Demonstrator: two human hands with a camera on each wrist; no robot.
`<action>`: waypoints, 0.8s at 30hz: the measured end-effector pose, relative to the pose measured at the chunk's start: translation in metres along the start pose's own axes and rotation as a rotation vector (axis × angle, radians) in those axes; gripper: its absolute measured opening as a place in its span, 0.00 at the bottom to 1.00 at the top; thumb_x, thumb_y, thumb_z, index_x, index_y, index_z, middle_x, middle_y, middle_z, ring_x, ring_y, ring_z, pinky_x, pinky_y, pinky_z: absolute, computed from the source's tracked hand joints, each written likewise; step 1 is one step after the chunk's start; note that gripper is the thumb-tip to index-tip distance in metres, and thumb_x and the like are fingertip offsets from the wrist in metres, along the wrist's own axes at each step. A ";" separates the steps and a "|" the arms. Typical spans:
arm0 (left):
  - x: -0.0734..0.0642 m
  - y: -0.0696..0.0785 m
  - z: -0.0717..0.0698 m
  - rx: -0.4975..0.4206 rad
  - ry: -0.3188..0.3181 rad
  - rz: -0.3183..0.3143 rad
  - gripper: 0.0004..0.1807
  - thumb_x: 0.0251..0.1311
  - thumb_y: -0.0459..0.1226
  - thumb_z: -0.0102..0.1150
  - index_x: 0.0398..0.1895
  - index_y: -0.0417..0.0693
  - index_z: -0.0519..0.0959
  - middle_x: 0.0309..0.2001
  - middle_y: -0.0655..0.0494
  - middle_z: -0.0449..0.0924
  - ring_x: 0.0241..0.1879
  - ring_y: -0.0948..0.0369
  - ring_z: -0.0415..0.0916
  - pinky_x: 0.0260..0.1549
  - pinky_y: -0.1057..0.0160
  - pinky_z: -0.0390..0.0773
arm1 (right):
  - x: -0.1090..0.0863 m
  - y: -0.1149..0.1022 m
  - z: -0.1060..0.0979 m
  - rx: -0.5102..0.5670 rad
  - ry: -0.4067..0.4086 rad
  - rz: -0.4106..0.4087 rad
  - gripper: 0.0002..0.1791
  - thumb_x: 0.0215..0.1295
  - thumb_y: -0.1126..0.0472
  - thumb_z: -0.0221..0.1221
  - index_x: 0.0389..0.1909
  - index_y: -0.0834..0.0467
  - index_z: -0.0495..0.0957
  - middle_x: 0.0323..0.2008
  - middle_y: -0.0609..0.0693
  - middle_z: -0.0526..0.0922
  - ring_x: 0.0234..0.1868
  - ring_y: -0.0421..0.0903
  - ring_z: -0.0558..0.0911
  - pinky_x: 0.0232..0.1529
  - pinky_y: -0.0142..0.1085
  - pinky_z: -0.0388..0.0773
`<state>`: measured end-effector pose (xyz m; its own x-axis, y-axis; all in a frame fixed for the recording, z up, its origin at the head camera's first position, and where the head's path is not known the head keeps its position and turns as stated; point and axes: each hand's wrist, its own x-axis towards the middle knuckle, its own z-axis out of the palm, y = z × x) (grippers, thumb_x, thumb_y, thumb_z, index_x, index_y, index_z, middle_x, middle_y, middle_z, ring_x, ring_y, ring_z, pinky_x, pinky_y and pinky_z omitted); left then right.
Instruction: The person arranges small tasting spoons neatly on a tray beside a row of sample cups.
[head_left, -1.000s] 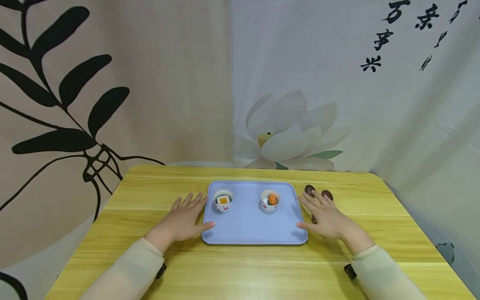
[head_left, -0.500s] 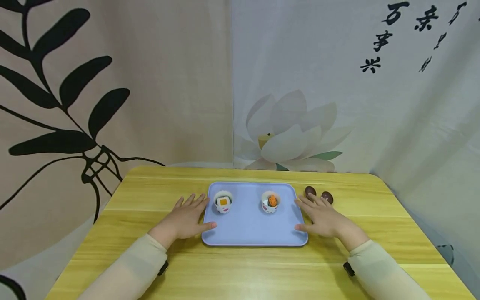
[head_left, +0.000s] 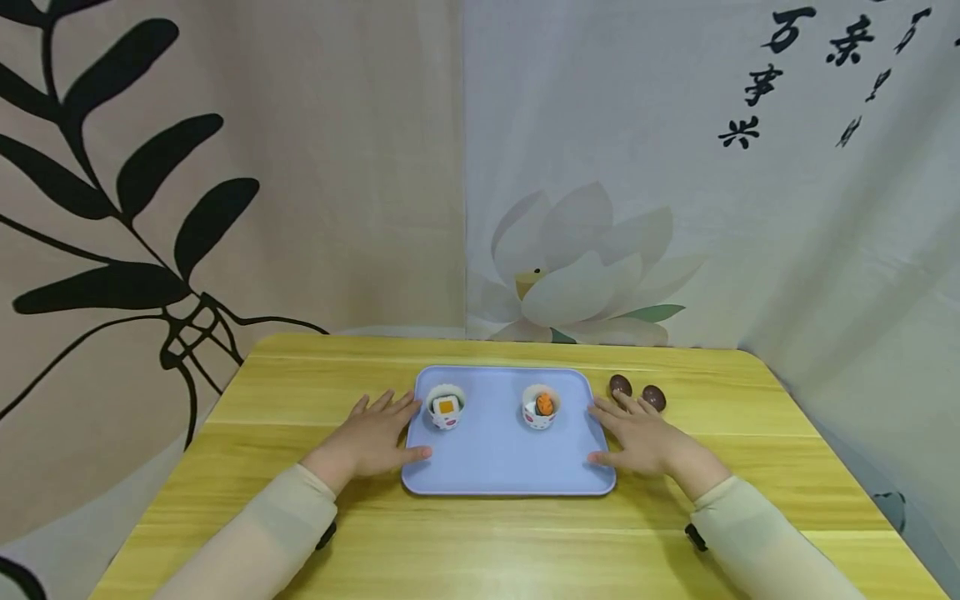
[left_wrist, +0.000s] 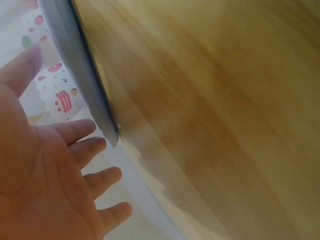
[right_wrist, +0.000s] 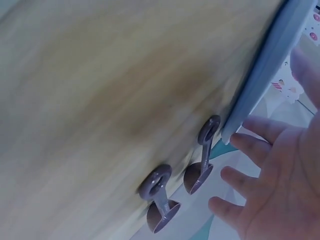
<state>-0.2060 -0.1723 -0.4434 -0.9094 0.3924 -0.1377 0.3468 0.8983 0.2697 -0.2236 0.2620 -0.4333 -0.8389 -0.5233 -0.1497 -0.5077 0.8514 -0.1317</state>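
A lavender-blue tray (head_left: 495,458) lies on the table, with two small patterned paper cups standing on it. The left cup (head_left: 444,423) holds a white piece with a yellow-orange square (head_left: 446,407); inside the right cup (head_left: 540,422) is a piece with a bumpy orange top (head_left: 544,404). My left hand (head_left: 367,446) hovers at the tray's left edge, fingers spread and thumb over the rim. Mirroring it, my right hand (head_left: 645,437) is held over the right edge, fingers extended and palm down. Neither hand grips anything.
Two brown measuring spoons with ring handles, a nearer one (right_wrist: 162,212) and a farther one (right_wrist: 197,175), lie right of the tray, partly hidden by the right hand in the head view. The wooden table (head_left: 480,550) ends at a printed curtain (head_left: 375,167) behind.
Both hands have shifted slightly inward over the tray's edges, the right one moving left so that more of the spoon bowls shows. The tray and cups keep their places.
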 end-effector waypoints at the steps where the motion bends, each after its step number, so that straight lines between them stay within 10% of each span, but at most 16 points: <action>1: 0.000 -0.001 0.000 0.001 -0.004 0.001 0.50 0.62 0.67 0.53 0.77 0.44 0.60 0.78 0.46 0.53 0.76 0.39 0.45 0.71 0.32 0.40 | 0.000 -0.001 0.000 -0.002 0.000 -0.002 0.48 0.65 0.31 0.56 0.75 0.61 0.63 0.75 0.61 0.61 0.75 0.69 0.51 0.70 0.68 0.48; 24: -0.003 -0.003 -0.010 0.001 -0.067 0.036 0.54 0.53 0.64 0.67 0.76 0.41 0.62 0.77 0.45 0.56 0.76 0.39 0.48 0.71 0.33 0.43 | 0.002 0.005 0.000 -0.032 -0.025 -0.028 0.42 0.68 0.40 0.59 0.74 0.60 0.63 0.75 0.59 0.62 0.75 0.69 0.52 0.70 0.67 0.50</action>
<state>-0.2062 -0.1782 -0.4344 -0.8787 0.4372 -0.1917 0.3797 0.8834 0.2747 -0.2274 0.2650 -0.4339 -0.8192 -0.5474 -0.1712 -0.5373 0.8368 -0.1049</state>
